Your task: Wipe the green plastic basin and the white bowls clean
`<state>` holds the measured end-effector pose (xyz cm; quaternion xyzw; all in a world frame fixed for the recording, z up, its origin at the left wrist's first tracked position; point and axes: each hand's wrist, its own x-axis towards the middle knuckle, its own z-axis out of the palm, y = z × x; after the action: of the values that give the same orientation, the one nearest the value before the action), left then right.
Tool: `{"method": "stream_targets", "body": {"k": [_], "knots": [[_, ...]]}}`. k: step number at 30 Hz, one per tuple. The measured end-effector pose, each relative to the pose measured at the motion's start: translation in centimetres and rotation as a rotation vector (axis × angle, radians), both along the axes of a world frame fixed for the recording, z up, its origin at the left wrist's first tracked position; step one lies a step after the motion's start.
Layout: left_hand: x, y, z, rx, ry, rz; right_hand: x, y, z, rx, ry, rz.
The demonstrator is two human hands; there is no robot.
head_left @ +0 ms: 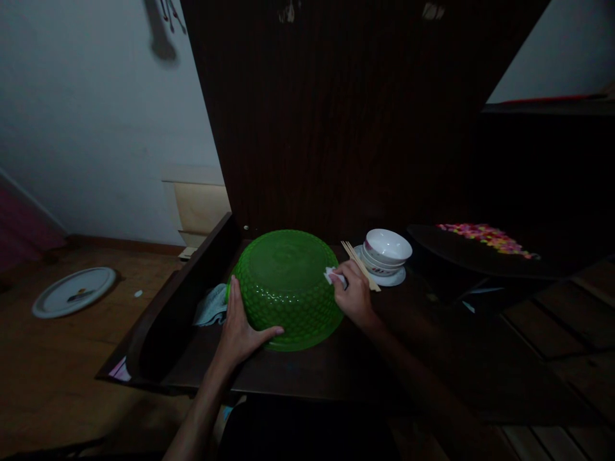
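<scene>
A green plastic basin (286, 282) lies upside down on a dark wooden table (336, 365). My left hand (240, 330) rests spread on its lower left side, thumb along the rim, holding it steady. My right hand (353, 294) is closed on a small white cloth (332, 276), pressed against the basin's right side. A light blue towel (211, 306) lies just left of the basin, partly hidden behind it.
Stacked white bowls (387, 251) on a plate stand behind my right hand, with wooden chopsticks (360, 266) beside them. A dark tray with colourful bits (485, 237) sits to the right. A white plate (74, 291) lies on the floor at left. A dark cabinet rises behind.
</scene>
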<state>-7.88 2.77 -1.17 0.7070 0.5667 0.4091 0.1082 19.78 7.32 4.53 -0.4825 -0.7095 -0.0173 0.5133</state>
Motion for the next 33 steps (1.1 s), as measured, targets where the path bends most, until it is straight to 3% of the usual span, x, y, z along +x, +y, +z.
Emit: {"method": "stream_targets", "body": {"k": [6, 10, 12, 15, 17, 23, 27, 33], "knots": [[0.0, 0.0, -0.2, 0.013, 0.001, 0.004, -5.4, -5.8, -1.2, 0.121, -0.166, 0.125], [0.0, 0.0, -0.1, 0.011, 0.001, 0.005, -5.8, -6.0, -1.7, 0.233, -0.362, 0.144], [0.0, 0.0, 0.0, 0.001, -0.012, 0.003, -4.6, -4.9, -1.6, 0.247, -0.349, 0.104], [-0.1, -0.1, 0.1, -0.009, -0.019, 0.001, -1.9, -2.7, -1.0, 0.147, -0.146, 0.017], [-0.1, -0.1, 0.1, -0.011, -0.01, -0.001, -0.1, -1.3, -0.4, -0.005, 0.043, 0.003], [-0.1, 0.0, 0.0, -0.002, 0.0, 0.005, 3.5, 0.2, 0.4, -0.371, 0.596, 0.221], [-0.1, -0.1, 0.1, -0.027, -0.014, -0.001, 4.1, 0.0, 0.7, -0.442, 0.693, 0.272], [-0.1, -0.1, 0.2, -0.024, -0.004, -0.004, 5.5, 0.2, 0.8, -0.439, 0.565, 0.364]]}}
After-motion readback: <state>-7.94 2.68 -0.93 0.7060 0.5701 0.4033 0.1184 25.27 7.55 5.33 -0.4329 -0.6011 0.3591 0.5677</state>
